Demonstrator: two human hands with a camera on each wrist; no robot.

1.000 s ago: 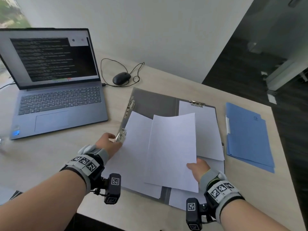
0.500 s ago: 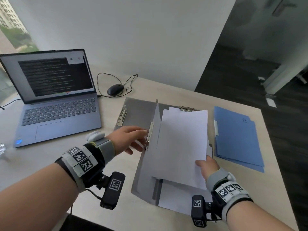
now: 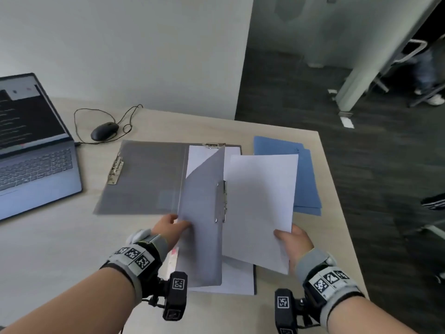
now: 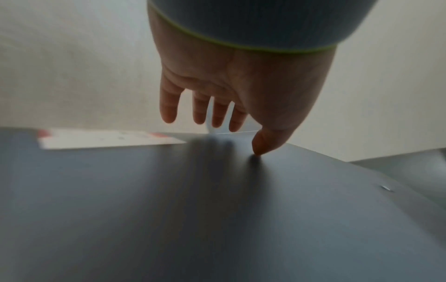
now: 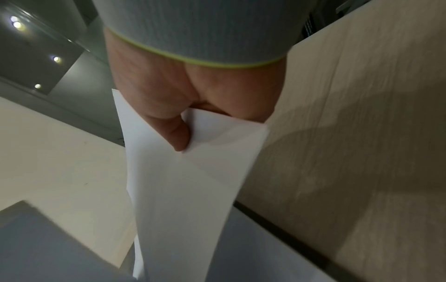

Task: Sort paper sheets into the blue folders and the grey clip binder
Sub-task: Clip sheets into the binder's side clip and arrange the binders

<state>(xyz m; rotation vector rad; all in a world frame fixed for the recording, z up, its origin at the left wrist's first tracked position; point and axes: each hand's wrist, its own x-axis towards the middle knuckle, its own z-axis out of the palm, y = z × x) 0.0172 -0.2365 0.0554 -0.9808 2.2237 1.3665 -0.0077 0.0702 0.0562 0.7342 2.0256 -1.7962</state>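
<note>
The grey clip binder (image 3: 144,179) lies open on the table, with one metal clip on its left panel and another at the top of its right panel. A grey flap (image 3: 202,225) carrying its own clip stands tilted over the white sheets (image 3: 236,278) on the right half. My left hand (image 3: 173,225) is at this flap's left edge. In the left wrist view its fingers are straight and the thumb tip (image 4: 258,150) touches the grey flap (image 4: 217,209). My right hand (image 3: 289,239) pinches the near right corner of a white sheet (image 3: 260,208), thumb (image 5: 178,133) on the sheet (image 5: 183,190). Blue folders (image 3: 308,184) lie to the right, partly hidden by the sheet.
A laptop (image 3: 36,169) stands open at the left, with a black mouse (image 3: 104,131) and its cable behind the binder. The table's right edge (image 3: 342,213) runs just past the blue folders, and dark floor lies beyond it. A pink-and-white label (image 3: 174,256) shows beside the flap.
The grey flap has swung over to the right. My left hand moved from the clip to the flap's edge. My right hand carried the sheet rightward, over the blue folders.
</note>
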